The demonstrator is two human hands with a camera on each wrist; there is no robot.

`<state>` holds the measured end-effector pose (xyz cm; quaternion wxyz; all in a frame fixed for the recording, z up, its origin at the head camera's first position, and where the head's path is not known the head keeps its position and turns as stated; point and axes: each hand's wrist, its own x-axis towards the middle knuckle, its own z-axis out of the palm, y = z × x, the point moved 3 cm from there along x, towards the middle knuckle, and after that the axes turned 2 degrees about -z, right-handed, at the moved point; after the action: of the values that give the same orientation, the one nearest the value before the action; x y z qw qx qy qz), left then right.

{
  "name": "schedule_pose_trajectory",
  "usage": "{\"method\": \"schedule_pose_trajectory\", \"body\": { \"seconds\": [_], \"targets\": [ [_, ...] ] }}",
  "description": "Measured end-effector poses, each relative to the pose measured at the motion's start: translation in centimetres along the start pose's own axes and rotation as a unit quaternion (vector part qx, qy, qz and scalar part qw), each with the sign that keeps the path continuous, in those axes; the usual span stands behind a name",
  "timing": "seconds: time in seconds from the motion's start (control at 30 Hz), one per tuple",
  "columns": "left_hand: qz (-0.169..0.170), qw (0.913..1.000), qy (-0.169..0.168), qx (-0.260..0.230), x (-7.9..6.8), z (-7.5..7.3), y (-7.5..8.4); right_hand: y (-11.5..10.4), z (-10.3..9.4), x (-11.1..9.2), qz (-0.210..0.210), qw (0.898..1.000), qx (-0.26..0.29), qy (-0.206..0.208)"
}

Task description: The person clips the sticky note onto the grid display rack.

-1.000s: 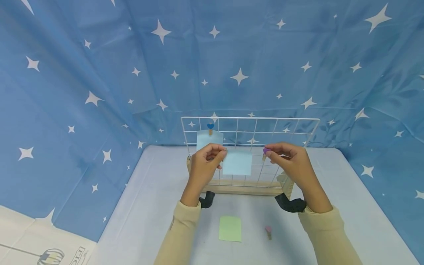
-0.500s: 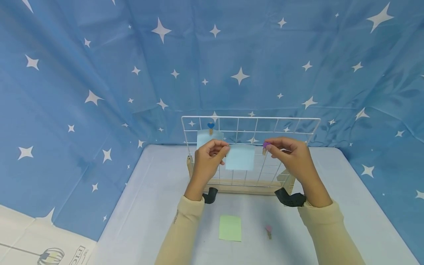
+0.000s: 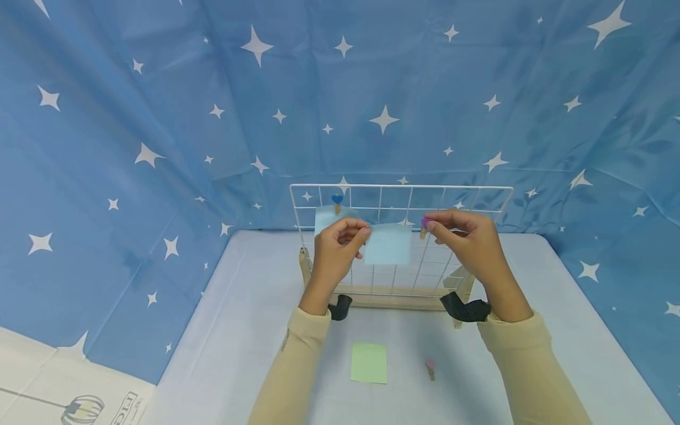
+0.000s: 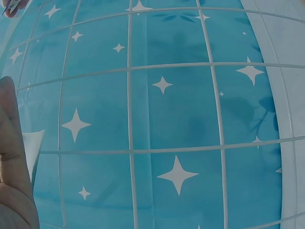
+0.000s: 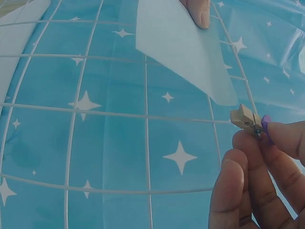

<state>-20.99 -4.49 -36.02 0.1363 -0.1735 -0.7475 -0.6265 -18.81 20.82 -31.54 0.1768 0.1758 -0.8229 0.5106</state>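
Note:
My left hand [image 3: 338, 245] pinches a light blue paper note [image 3: 388, 244] by its upper left corner, in front of the white wire grid [image 3: 379, 188]. In the right wrist view the note [image 5: 178, 52] hangs slanted near the wires. To the right of the note, my right hand [image 3: 468, 239] holds a small wooden clothespin [image 5: 245, 118] with a purple top between thumb and forefinger. The clothespin's tip is close to the note's edge in that view. Behind my left hand, another blue note [image 3: 325, 219] hangs on the grid under a clothespin with a blue heart [image 3: 337, 200].
The grid stands on a wooden base [image 3: 393, 300]. On the white table [image 3: 255, 354] in front lie a green note [image 3: 369, 363] and a clothespin with a pink heart [image 3: 430, 369]. A blue star-patterned cloth [image 3: 297, 77] hangs behind.
Both hands have risen a little. The left hand has carried the blue note up and slightly right, nearer the purple-topped clothespin; both holds are kept.

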Motion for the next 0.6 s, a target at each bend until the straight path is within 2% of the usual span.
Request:
{"method": "schedule_pose_trajectory", "body": {
  "seconds": [0.6],
  "targets": [
    [-0.015, 0.9997, 0.007, 0.016, 1.04, 0.72, 0.30, -0.89, 0.52, 0.81, -0.016, 1.000, -0.006, -0.014]
  ]
}}
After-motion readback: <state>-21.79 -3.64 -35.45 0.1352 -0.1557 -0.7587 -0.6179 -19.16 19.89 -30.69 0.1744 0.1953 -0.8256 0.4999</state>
